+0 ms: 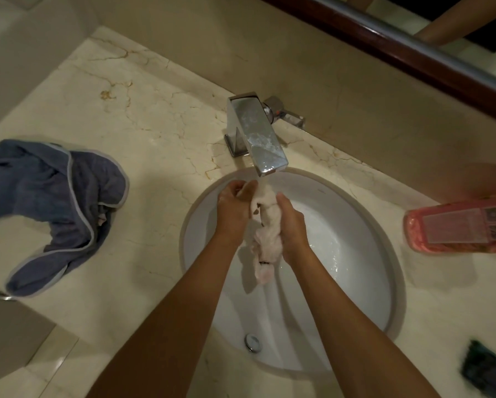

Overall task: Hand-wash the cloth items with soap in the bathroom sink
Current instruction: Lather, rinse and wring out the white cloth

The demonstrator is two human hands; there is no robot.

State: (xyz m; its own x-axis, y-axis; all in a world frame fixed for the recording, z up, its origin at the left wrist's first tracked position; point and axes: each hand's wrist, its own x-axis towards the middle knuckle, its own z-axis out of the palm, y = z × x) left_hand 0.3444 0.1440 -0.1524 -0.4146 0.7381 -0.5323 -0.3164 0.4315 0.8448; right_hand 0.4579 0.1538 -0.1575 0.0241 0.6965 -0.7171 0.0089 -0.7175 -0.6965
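Under the chrome faucet (257, 133), over the white sink (356, 282), both hands clutch a small pale pink cloth (265, 234) twisted into a rope. Her left hand (234, 205) curls round its upper end; the right hand (291, 222) squeezes the middle, the tail dangling. Soaked, it looks limp, slippery and light; gripping both ends seems best for wringing. A grey-blue garment (54, 202) waits on the marble counter (160, 116), a pink soap bottle (459, 225) lying opposite.

Dim, warm light falls from above; glare streaks the square chrome tap (257, 133). Soft shadows pool in the white oval basin (364, 254). Wide-angle bending and blur smear the edges.
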